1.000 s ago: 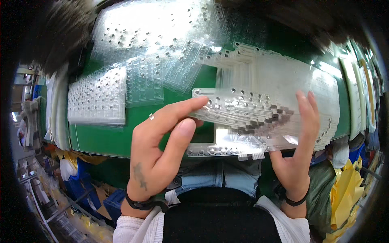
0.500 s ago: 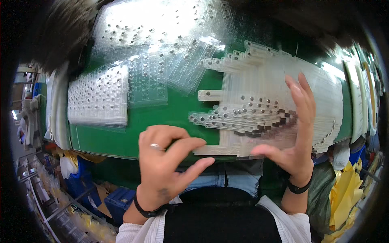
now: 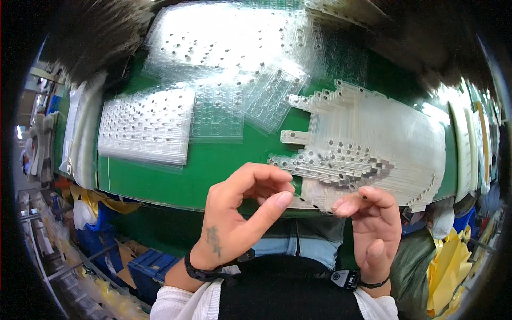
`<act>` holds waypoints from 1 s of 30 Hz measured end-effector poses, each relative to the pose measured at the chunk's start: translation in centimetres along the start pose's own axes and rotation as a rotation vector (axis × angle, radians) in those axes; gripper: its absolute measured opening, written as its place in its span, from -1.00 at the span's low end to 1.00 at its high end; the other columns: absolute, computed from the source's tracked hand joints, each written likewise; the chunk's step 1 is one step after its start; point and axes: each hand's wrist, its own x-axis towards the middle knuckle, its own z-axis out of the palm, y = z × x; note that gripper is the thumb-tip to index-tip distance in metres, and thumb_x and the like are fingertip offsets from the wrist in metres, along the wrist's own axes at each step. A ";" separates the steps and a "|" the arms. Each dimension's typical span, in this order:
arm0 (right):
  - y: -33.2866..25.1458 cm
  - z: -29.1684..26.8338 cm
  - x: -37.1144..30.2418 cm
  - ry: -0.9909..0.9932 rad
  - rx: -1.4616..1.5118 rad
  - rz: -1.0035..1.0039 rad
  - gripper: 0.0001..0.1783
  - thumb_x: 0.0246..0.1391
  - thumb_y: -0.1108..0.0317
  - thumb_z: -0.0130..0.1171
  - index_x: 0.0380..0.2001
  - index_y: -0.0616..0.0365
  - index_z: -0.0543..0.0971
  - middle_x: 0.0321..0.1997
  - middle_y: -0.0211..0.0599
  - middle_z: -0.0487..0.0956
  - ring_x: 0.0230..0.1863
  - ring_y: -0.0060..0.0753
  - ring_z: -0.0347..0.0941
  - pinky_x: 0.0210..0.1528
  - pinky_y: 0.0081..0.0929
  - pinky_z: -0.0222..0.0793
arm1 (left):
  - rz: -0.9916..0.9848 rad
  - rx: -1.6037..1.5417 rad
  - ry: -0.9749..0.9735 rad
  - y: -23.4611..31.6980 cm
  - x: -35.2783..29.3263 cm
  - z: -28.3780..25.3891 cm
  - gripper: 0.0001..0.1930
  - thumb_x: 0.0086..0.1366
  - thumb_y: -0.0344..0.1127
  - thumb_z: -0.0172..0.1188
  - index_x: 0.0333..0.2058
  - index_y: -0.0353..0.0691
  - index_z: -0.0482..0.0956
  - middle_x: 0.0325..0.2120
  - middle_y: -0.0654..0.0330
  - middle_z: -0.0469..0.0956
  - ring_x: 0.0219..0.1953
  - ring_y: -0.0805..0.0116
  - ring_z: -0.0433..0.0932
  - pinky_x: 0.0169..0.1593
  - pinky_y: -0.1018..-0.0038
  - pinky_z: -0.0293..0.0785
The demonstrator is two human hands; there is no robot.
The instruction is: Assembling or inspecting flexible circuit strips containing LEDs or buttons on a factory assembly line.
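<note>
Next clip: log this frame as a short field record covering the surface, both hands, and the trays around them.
surface: green table
left hand: raised at the table's near edge, fingers curled, holding nothing visible
right hand: raised beside it, fingers curled, apparently empty
nearest thing: fanned stack of clear plastic strips, just beyond both hands
left of table: stack of clear dimpled trays
far side: overlapping clear blister sheets
below table: blue crates
</note>
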 end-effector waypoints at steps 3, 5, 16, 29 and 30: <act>0.2 0.1 -0.1 -0.022 0.004 -0.036 -0.19 0.08 0.01 0.24 0.18 0.40 0.20 -0.04 -0.02 0.47 0.06 -0.22 0.40 0.22 -0.23 0.20 | -0.019 -0.023 -0.001 0.1 -0.1 -0.3 -0.87 0.26 -0.52 0.15 -0.22 -0.40 0.50 -0.29 0.10 0.58 -0.26 0.45 0.56 -0.10 0.53 0.50; 0.2 0.2 -0.3 -0.001 -0.003 -0.051 -0.22 0.09 0.06 0.23 0.18 0.40 0.21 -0.04 -0.02 0.48 0.05 -0.23 0.41 0.23 -0.24 0.20 | 0.024 -0.042 0.012 -0.4 0.0 -0.2 -0.90 0.25 -0.49 0.19 -0.26 -0.37 0.54 -0.33 0.17 0.58 -0.31 0.52 0.54 -0.18 0.59 0.47; 1.2 1.1 1.8 0.101 -0.653 -0.413 -0.37 0.01 0.48 0.22 0.18 0.30 0.30 -0.01 -0.07 0.49 0.01 -0.03 0.38 0.08 -0.23 0.29 | 0.259 0.191 0.161 0.3 -1.0 -0.8 -0.80 0.18 -0.29 0.18 -0.42 -0.30 0.42 -0.38 0.13 0.40 -0.27 0.36 0.34 -0.12 0.48 0.22; 1.1 0.8 1.1 0.103 -0.356 -0.259 -0.53 0.04 0.55 0.16 0.08 0.26 0.41 -0.24 -0.14 0.47 -0.21 -0.21 0.43 -0.09 -0.38 0.35 | 0.317 0.193 0.136 0.6 -1.5 -0.4 -0.81 0.17 -0.31 0.18 -0.44 -0.31 0.42 -0.40 0.13 0.40 -0.29 0.35 0.36 -0.15 0.48 0.24; 1.0 0.9 1.1 0.120 -0.367 -0.247 -0.54 0.02 0.59 0.16 0.05 0.24 0.45 -0.28 -0.19 0.48 -0.27 -0.32 0.45 -0.13 -0.44 0.37 | 0.314 0.198 0.143 0.7 -1.5 -0.4 -0.82 0.16 -0.32 0.18 -0.45 -0.31 0.43 -0.40 0.12 0.42 -0.30 0.34 0.37 -0.17 0.49 0.26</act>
